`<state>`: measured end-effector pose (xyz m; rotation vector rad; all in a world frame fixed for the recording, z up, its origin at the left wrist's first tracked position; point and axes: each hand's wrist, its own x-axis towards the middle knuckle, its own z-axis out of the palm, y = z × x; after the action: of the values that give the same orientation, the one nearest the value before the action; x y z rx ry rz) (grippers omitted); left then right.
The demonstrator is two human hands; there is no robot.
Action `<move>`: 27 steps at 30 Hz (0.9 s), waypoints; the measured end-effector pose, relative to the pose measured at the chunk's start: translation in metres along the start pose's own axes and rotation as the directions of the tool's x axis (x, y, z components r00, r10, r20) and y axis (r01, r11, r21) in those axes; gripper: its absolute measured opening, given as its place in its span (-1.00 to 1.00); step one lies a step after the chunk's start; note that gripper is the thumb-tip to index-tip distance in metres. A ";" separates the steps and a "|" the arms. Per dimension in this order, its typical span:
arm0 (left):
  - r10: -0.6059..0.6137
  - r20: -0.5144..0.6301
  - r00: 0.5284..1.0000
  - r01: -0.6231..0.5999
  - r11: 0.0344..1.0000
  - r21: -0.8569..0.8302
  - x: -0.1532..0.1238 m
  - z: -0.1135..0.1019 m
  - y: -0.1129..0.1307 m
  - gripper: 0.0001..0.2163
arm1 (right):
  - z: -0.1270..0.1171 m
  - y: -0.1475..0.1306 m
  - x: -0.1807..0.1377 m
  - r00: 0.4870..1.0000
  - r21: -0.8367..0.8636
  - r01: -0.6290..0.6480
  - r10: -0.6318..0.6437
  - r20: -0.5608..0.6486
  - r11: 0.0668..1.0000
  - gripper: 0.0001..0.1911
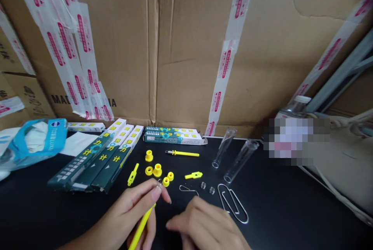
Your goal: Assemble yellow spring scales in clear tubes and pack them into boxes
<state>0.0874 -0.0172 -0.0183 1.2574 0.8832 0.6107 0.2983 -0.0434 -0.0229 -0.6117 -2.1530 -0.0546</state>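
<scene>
My left hand (135, 205) is closed round a yellow plastic rod (142, 230), which slants down toward me. A small metal wire or spring end (159, 182) shows at its thumb and index fingertips. My right hand (204, 224) is low over the table just to the right, with its fingers curled; anything inside them is hidden. Beyond the hands lie yellow flanged caps (157, 170), a flat yellow slotted piece (194, 175), another slotted piece (133, 175) and a bent wire hook (188, 190). A large wire clip (233, 203) lies by my right hand, below two small clear plugs (203, 185).
Two clear tubes (241, 160) lie at right. A yellow rod with a metal tip (182, 153) lies behind the caps. Green-and-white boxes (99, 157) are at left, with more boxes (175, 135) against the cardboard wall (186, 56). A blue plastic packet (40, 141) is far left.
</scene>
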 end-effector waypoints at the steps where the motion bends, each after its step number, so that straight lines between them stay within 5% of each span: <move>1: 0.006 0.006 1.000 -0.006 1.000 0.001 0.000 0.000 -0.001 -0.40 | -0.004 0.003 0.002 1.000 -0.026 -0.017 0.017 0.006 1.000 -0.71; 7: 0.035 -0.010 0.999 -0.035 0.999 -0.017 -0.001 0.001 -0.010 -0.44 | -0.037 0.026 0.008 0.981 -0.195 -0.185 0.194 0.028 0.963 -0.77; 12: 0.000 -0.015 1.000 0.000 1.000 -0.011 -0.001 0.001 -0.010 -0.42 | -0.045 0.038 0.005 0.895 -0.164 -0.431 0.443 0.047 0.888 -0.77; 27: 0.095 0.005 0.995 -0.095 0.994 0.061 -0.008 0.005 -0.002 -0.53 | -0.063 0.032 0.019 0.949 -0.330 -0.312 0.273 -0.158 0.891 -0.77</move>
<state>0.0868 -0.0267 -0.0185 1.3612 0.8496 0.6623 0.3501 -0.0241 0.0253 -1.1121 -1.9363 -0.3071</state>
